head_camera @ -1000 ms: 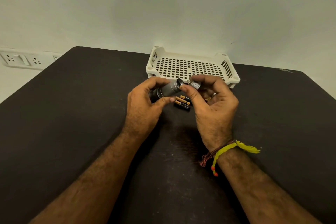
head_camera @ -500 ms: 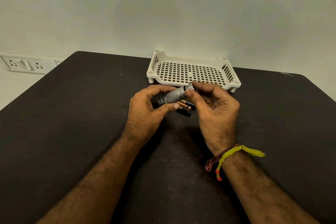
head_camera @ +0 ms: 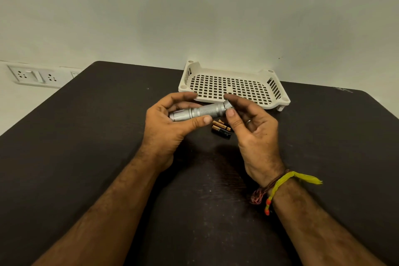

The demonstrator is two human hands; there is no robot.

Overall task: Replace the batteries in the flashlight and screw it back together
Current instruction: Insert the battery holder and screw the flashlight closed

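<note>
Flashlight (head_camera: 201,112) sits level above the worktop (head_camera: 86,147), between both hands, silver body w/ knurled grip. Left hand (head_camera: 170,123) is curled round the head end, thumb (head_camera: 199,120) pressed along the underside, fingers over the top. Right hand (head_camera: 252,127) pinches the tail cap (head_camera: 227,104) btwn thumb and forefinger; its other fingers are loosely spread and hold nothing. Step in hand looks like threading the cap on, i.e. the closing part of the job. Whether threads are fully seated, can't tell. Next move prob. calls for twisting the cap while the left hand keeps the body from turning, axis straight to avoid cross-threading. Loose batteries (head_camera: 221,128) lie on the worktop just below the flashlight, likely the old set. White perforated tray (head_camera: 233,88) stands behind, near the wall.
</note>
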